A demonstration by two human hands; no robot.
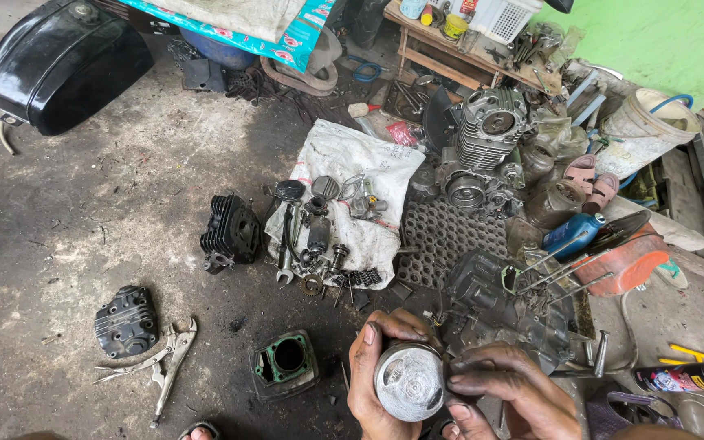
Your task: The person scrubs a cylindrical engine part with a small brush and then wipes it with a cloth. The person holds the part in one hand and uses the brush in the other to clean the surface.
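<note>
Concrete floor (83, 204), grey and oil-stained, spreads under us, with a green wall (653, 41) at the far right. On it lie a black fuel tank (63, 61), a white sack (360, 191) strewn with small parts, a finned cylinder (231, 232) and locking pliers (165, 367). Low in view, our left hand (376, 375) cradles a round metal piston (409, 381), fingers curled around its side, while our right hand (515, 391) pinches its edge. Both wrists are cut off by the frame; the parts on the wooden tabletop (466, 57) are too cluttered to make out.
</note>
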